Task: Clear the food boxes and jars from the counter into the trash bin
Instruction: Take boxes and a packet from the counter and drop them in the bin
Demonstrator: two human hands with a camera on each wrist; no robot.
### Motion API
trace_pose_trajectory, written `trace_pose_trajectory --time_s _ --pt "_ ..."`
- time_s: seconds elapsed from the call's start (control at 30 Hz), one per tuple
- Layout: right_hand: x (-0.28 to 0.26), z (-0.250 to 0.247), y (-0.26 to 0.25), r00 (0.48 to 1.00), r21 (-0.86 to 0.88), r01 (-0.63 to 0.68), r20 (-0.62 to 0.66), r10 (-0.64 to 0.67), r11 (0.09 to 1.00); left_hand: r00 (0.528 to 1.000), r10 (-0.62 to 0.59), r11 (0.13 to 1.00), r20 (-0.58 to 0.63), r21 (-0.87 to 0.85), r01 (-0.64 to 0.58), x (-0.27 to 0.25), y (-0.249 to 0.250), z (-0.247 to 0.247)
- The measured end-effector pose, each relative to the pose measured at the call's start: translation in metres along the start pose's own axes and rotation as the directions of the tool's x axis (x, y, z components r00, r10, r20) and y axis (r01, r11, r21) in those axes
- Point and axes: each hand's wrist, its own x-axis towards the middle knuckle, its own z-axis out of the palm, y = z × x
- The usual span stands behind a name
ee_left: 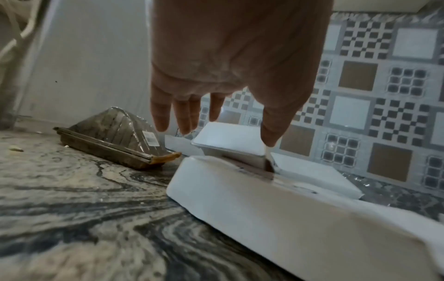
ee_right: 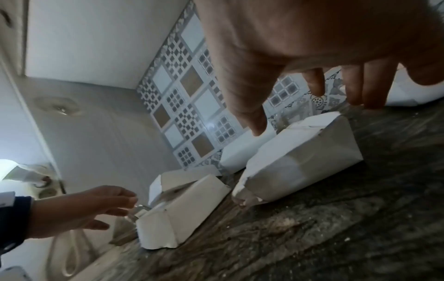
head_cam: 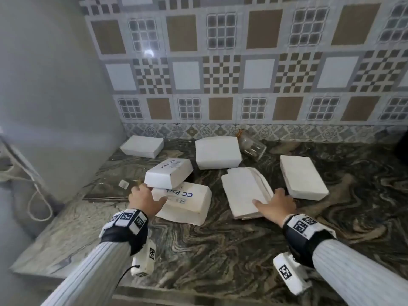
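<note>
Head view: six white food boxes on the marbled table [head_cam: 220,250]; printed box [head_cam: 169,176] leaning on a second printed box [head_cam: 185,203]; glass jar [head_cam: 251,145] on its side by the tiled wall. Left hand [head_cam: 144,198] and right hand [head_cam: 276,206], grip apart, fingers straight.

Left wrist view: left hand fingers [ee_left: 159,114] spread above the boxes; clear plastic container [ee_left: 115,136] beside them.

Right wrist view: right hand over a flattened box [ee_right: 305,157], whether touching cannot be told.

A patterned tile wall [head_cam: 242,69] rose behind the far edge of the marbled surface [head_cam: 220,244]. A grey panel [head_cam: 44,85] stood left, a white cord [head_cam: 37,195] hanging beside it.
</note>
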Motion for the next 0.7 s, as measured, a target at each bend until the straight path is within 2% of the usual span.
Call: trace_pose_trajectory --time_s 0.07,0.17,0.27,0.43,0.53,0.7 --pt "0.004 0.006 -0.009 0.998 -0.034 -0.053 0.037 0.054 0.998 0.998 -0.022 1.0 0.066 0.02 0.021 0.022 -0.011 0.0" --pt "0.003 0.013 -0.013 0.99 -0.005 -0.098 0.097 0.099 0.995 0.969 0.02 0.999 0.248 0.032 -0.028 0.045 -0.018 0.006" --pt "-0.004 0.022 -0.016 0.99 0.045 -0.124 0.071 0.121 0.991 0.947 0.033 0.996 0.319 0.066 -0.057 0.052 -0.018 0.01" --pt "-0.023 0.034 -0.021 0.992 0.216 -0.103 0.09 0.085 0.971 0.927 0.041 0.999 0.372 -0.02 -0.036 0.06 -0.018 0.015" --pt "-0.031 0.041 -0.022 0.995 0.385 -0.076 0.087 0.046 0.92 0.927 0.042 0.993 0.373 -0.122 0.004 0.06 -0.015 0.016" --pt "-0.04 0.039 -0.024 0.995 0.553 -0.053 0.1 -0.003 0.831 0.938 0.016 0.944 0.345 -0.315 0.1 0.054 -0.01 0.018"
